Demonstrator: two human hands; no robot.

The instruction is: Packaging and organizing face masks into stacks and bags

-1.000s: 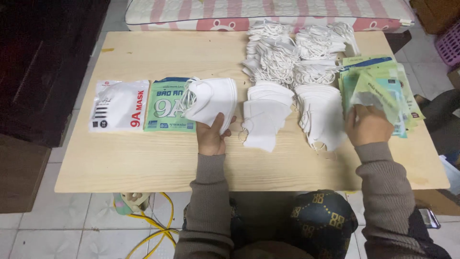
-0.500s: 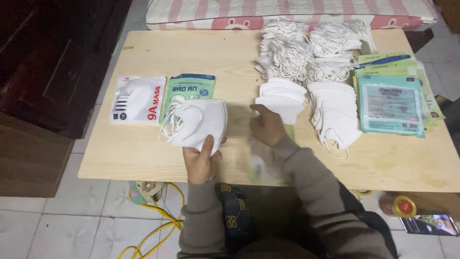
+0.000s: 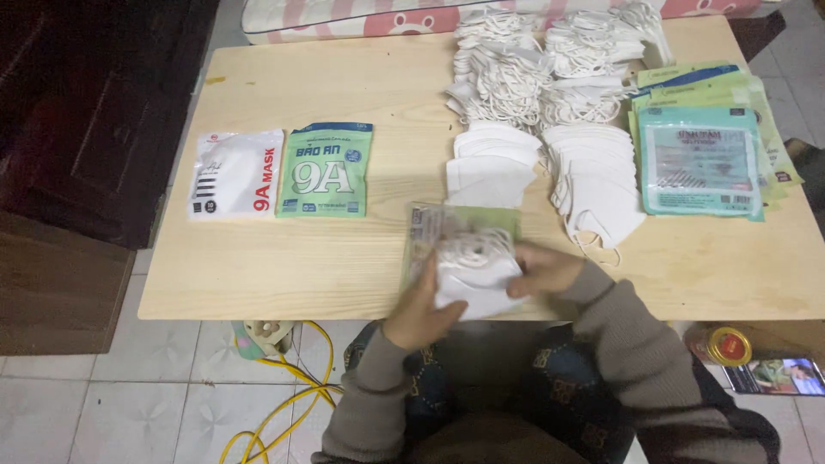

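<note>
Since the earlier frame, white masks [image 3: 475, 271] are brought over a clear pouch [image 3: 430, 232], grasped by left hand [image 3: 421, 311] and right hand [image 3: 543, 268]; sliding in seems next.

I'm holding a bundle of white masks [image 3: 475, 273] in both grips, left [image 3: 418, 311] and right [image 3: 546, 268] | bundle is overlapping a clear green pouch [image 3: 427, 232] lying on the tabletop [image 3: 344, 258] | mask stacks [image 3: 488, 172] are sitting just beyond

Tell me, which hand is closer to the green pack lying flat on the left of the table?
Left. The left hand grips the mask bundle on the side facing the green pack; the right hand holds the bundle's far side.
</note>
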